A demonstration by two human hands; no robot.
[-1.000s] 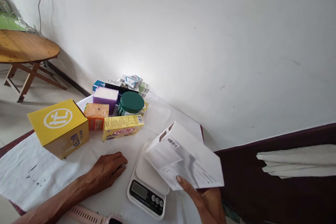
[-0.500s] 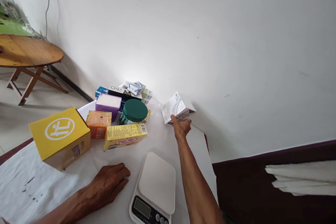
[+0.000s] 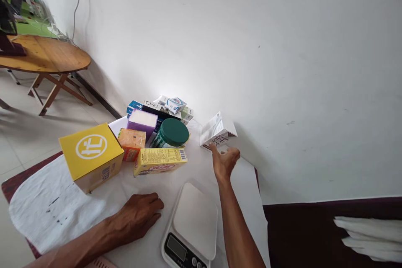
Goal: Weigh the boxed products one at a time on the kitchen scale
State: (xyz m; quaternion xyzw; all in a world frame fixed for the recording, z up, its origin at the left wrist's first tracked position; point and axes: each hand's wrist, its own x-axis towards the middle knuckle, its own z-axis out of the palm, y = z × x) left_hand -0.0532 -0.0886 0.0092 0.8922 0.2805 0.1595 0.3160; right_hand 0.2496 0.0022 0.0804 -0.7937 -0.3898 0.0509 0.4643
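Observation:
My right hand (image 3: 225,161) is just in front of a white box (image 3: 217,133) with dark lettering, near the wall. Thumb and fingers are spread apart; the thumb tip is at the box's lower edge, and whether it touches cannot be made out. My left hand (image 3: 142,214) rests palm down on the white cloth, fingers loosely bent and thumb apart, holding nothing. Between my forearms lies a white kitchen scale (image 3: 196,220) with a bare plate and a blank display. Beyond the left hand stands a yellow carton (image 3: 161,161) lying on its side.
Left of centre stand a large yellow box (image 3: 91,155), an orange packet (image 3: 132,142), a purple-sided pack (image 3: 142,121) and a green-lidded jar (image 3: 173,132). Several small boxes (image 3: 176,105) are stacked behind. A wooden table (image 3: 53,54) stands further left; the wall (image 3: 251,71) borders the back.
My right hand has opened off the white box and drawn slightly back, leaving the box on the table. My left hand stays on the cloth. The view has swung a little left.

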